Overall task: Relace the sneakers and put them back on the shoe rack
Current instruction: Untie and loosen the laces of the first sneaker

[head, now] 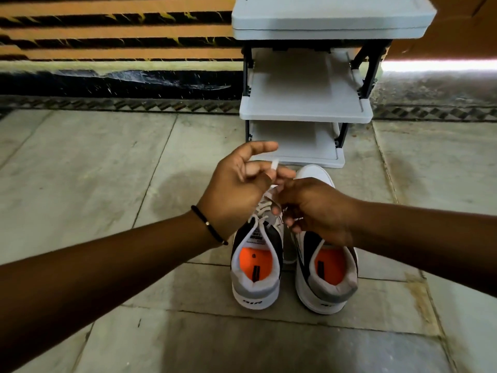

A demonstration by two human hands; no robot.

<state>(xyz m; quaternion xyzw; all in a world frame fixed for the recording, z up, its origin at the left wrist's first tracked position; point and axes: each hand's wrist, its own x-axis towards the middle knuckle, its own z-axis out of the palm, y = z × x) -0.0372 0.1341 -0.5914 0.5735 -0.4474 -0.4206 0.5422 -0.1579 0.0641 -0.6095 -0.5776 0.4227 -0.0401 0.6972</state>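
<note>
Two sneakers stand side by side on the floor, heels toward the person, toes toward the rack (306,114), so both tongues are reachable from above. The left hand (236,195) pinches the lace (355,166) end up and away to keep it taut; the right hand (314,208) is closed on the lace below it, over the left sneaker (255,265). The right sneaker (326,275) waits beneath.

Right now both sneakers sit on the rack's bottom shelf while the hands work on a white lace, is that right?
Not quite. The head view shows both sneakers on the tiled floor in front of the shoe rack, whose visible shelves hold nothing. The left hand and right hand do work on the white lace.
</note>
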